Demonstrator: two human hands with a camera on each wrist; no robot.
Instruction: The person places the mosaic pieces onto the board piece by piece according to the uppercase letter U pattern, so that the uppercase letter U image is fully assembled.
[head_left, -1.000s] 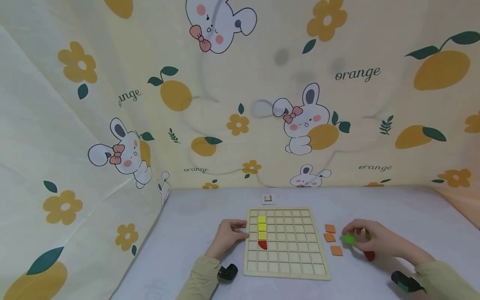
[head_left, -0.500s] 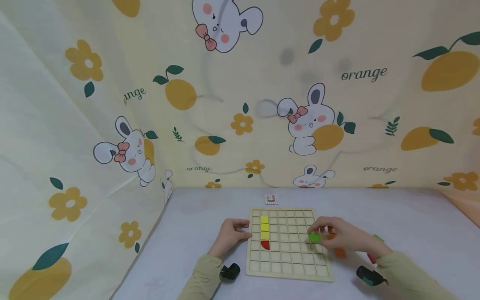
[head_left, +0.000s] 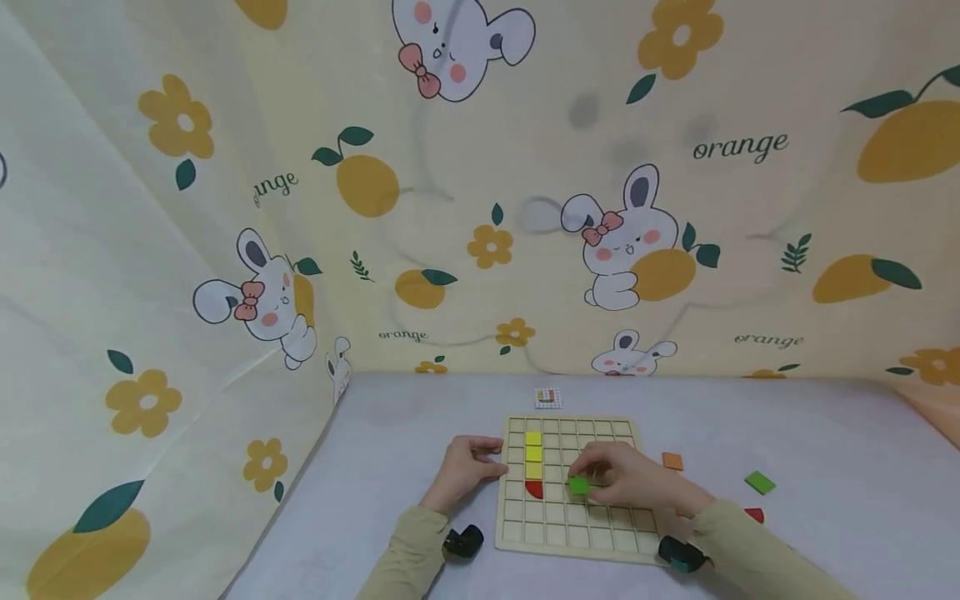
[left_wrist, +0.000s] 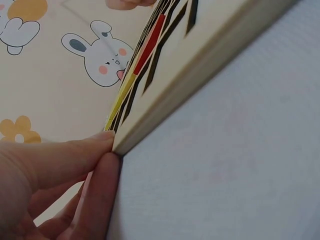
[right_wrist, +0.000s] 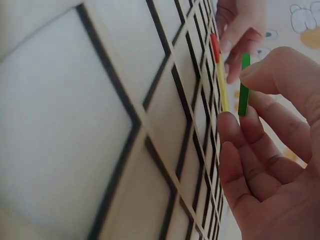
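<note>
A wooden grid board (head_left: 517, 533) lies on the table, with a column of yellow square tiles (head_left: 533, 454) and a red quarter-round tile (head_left: 535, 490) below them in its cells. My left hand (head_left: 459, 473) holds the board's left edge; in the left wrist view the thumb and a finger (left_wrist: 102, 172) meet at its rim. Over the middle of the board, my right hand (head_left: 626, 475) pinches a green square tile (head_left: 578, 484). The right wrist view shows that green tile (right_wrist: 244, 85) edge-on between thumb and fingertips, apart from the board surface.
Right of the board lie an orange tile (head_left: 672, 461), another green tile (head_left: 761, 482) and a red tile (head_left: 754, 515), partly hidden by the right sleeve. A small patterned card (head_left: 548, 398) lies behind the board. A printed curtain (head_left: 450, 208) stands behind the table.
My right hand has carried the green tile leftward from beside the orange tiles to above the middle of the board. The left hand stays at the board's left edge; the view has shifted slightly.
</note>
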